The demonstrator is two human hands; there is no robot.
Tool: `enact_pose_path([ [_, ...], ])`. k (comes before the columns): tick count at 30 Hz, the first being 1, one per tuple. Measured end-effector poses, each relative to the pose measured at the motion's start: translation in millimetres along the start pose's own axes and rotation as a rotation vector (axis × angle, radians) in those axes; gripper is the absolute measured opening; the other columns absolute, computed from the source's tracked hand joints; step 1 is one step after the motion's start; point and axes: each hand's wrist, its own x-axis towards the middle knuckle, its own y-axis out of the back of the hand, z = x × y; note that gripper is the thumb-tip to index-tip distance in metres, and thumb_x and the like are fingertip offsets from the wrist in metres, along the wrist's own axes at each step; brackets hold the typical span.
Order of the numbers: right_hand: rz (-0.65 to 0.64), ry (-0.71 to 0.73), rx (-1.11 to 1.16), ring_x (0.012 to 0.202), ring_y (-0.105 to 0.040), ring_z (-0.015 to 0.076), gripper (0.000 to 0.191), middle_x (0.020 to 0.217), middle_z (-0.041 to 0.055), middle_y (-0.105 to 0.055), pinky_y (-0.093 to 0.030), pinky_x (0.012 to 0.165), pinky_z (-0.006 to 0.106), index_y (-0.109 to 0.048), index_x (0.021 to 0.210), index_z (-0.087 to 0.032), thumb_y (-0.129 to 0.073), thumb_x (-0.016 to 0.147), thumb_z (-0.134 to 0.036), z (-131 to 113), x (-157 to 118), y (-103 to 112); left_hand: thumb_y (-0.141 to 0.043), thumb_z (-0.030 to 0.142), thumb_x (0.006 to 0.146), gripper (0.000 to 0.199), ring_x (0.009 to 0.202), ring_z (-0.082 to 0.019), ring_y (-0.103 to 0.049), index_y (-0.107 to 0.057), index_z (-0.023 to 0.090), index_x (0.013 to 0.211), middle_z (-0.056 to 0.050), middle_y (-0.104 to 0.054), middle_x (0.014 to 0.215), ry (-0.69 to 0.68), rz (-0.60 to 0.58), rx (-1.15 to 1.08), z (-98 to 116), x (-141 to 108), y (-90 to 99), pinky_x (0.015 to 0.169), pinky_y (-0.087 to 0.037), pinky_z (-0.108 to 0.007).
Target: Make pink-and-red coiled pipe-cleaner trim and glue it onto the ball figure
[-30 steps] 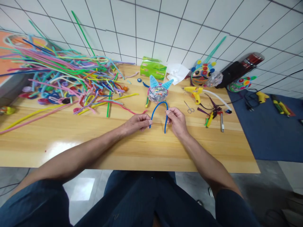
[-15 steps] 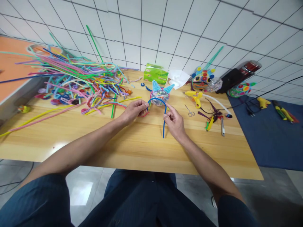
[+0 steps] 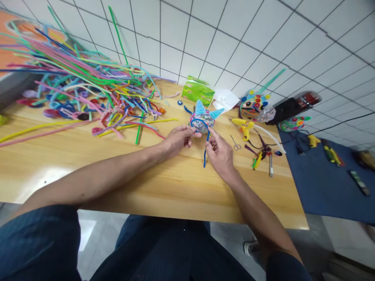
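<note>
pinching a curved blue pipe cleaner [image 3: 204, 154], both hands [image 3: 185, 139] [image 3: 220, 151] hover beside the blue-eared ball [image 3: 202, 120].

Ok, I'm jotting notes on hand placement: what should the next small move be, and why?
Probably hold the left hand steady and ease the right hand down the blue stem: its upper part arcs in front of the eared ball, while the end below the right hand hangs loose and fairly straight.
</note>
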Motion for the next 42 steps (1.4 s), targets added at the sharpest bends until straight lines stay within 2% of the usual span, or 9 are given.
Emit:
enact_pose_path([
  [8,0.123,-0.005,0.067,0.086,-0.079,0.0230,0.029,0.109,0.0084,-0.085,-0.067,0.079,0.040,-0.075,0.126,-0.024,-0.069,0.099,-0.034,-3,18,-12,-0.078,0.014,0.096,0.016,0.039,-0.003,-0.035,-0.072,0.015,0.081,0.006,-0.057,0.058,0.036,0.046,-0.161,-9,-2,-8.7,0.038,-0.022,-0.018],
  [15,0.227,-0.168,0.144,0.077,-0.080,0.0219,0.025,0.089,0.0032,-0.084,-0.068,0.076,0.038,-0.072,0.103,-0.025,-0.078,0.091,-0.046,1,27,-26,-0.073,0.017,0.101,0.017,0.040,-0.004,-0.037,-0.075,0.015,0.084,0.005,-0.055,0.057,0.028,0.031,-0.197,-12,1,-5.5,0.039,-0.023,-0.018],
  [22,0.191,0.006,-0.051,0.071,-0.076,0.0207,0.015,0.089,0.0041,-0.084,-0.066,0.075,0.038,-0.077,0.100,-0.025,-0.072,0.095,-0.038,-5,36,-17,-0.073,0.021,0.100,0.025,0.044,-0.006,-0.034,-0.070,0.016,0.076,0.005,-0.052,0.057,0.016,0.047,-0.078,-11,4,-3.2,0.043,-0.020,-0.022],
  [25,0.181,-0.002,-0.063,0.068,-0.073,0.0197,0.016,0.087,0.0041,-0.084,-0.064,0.072,0.036,-0.079,0.098,-0.024,-0.070,0.095,-0.037,-6,43,-12,-0.072,0.021,0.099,0.028,0.051,-0.008,-0.038,-0.064,0.018,0.073,0.006,-0.052,0.061,-0.094,0.141,0.053,-11,9,3.1,0.050,-0.027,-0.024],
  [28,0.170,-0.039,-0.059,0.065,-0.072,0.0185,0.017,0.087,0.0040,-0.085,-0.063,0.071,0.035,-0.080,0.097,-0.023,-0.070,0.094,-0.036,-5,48,-10,-0.074,0.011,0.092,0.018,0.070,-0.012,-0.053,-0.064,0.018,0.079,0.005,-0.060,0.073,-0.345,0.251,0.208,-14,18,12.1,0.070,-0.043,-0.024],
  [30,0.180,-0.057,-0.047,0.065,-0.072,0.0185,0.018,0.086,0.0039,-0.085,-0.063,0.070,0.035,-0.080,0.097,-0.023,-0.070,0.093,-0.037,-6,50,-12,-0.073,0.010,0.090,0.008,0.077,-0.013,-0.057,-0.070,0.018,0.093,0.004,-0.065,0.084,-0.465,0.228,0.291,-18,25,18.5,0.079,-0.047,-0.026],
  [34,0.225,-0.108,0.024,0.067,-0.074,0.0194,0.021,0.085,0.0043,-0.085,-0.062,0.068,0.034,-0.081,0.098,-0.022,-0.071,0.092,-0.039,-6,50,-20,-0.070,0.018,0.095,0.030,0.083,-0.015,-0.061,-0.074,0.018,0.125,-0.002,-0.070,0.106,-0.557,0.105,0.401,-28,35,29.4,0.078,-0.049,-0.028],
  [38,0.236,-0.183,0.071,0.071,-0.076,0.0201,0.022,0.088,0.0038,-0.086,-0.063,0.071,0.035,-0.080,0.100,-0.023,-0.072,0.092,-0.041,-5,47,-25,-0.067,0.020,0.098,0.040,0.106,-0.021,-0.067,-0.075,0.019,0.136,-0.008,-0.073,0.117,-0.667,0.048,0.534,-34,41,36.0,0.089,-0.054,-0.032],
  [42,0.268,-0.222,0.154,0.074,-0.079,0.0217,0.024,0.090,0.0043,-0.086,-0.066,0.075,0.038,-0.079,0.101,-0.023,-0.072,0.092,-0.044,-2,46,-29,-0.067,0.022,0.100,0.045,0.100,-0.021,-0.064,-0.073,0.021,0.145,-0.008,-0.074,0.116,-0.723,0.020,0.650,-32,42,37.9,0.090,-0.055,-0.034],
])
